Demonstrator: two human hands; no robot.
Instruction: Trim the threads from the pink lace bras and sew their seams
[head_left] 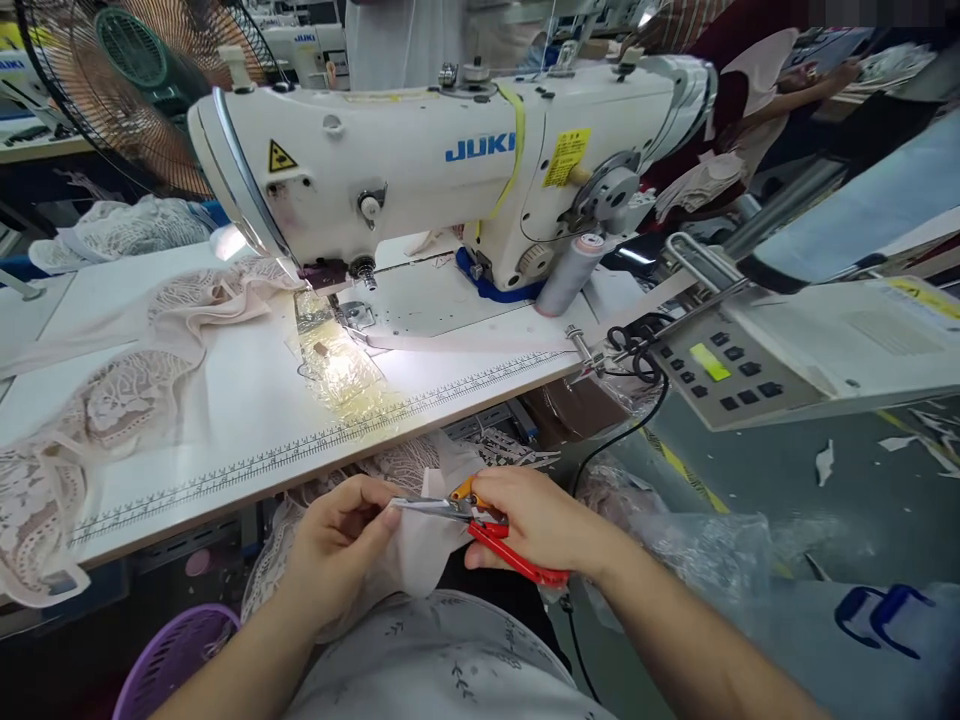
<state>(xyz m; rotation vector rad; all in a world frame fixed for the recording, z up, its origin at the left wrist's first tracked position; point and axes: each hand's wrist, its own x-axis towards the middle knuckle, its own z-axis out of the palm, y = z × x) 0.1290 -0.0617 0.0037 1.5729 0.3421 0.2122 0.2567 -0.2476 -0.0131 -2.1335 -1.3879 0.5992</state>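
Observation:
Just in front of my lap, my left hand (pixel 341 545) pinches the edge of a pale pink fabric piece (pixel 424 550) between thumb and fingers. My right hand (pixel 532 515) is wrapped round scissors (pixel 517 560) with red and orange handles. Their blades point left along the fabric's top edge, and the tips reach my left fingertips. Lace fabric (pixel 274 560) hangs below the table edge around my hands. Beyond them stands a white sewing machine (pixel 405 150), with more pale lace pieces (pixel 135 390) lying on the table to its left.
The white table (pixel 240 400) has a ruler strip along its front edge. A grey thread cone (pixel 570 275) stands right of the machine, near a control panel (pixel 724 370). A purple basket (pixel 176 665) is at lower left, a fan (pixel 131 50) at upper left. Another person's arm (pixel 802 98) shows at upper right.

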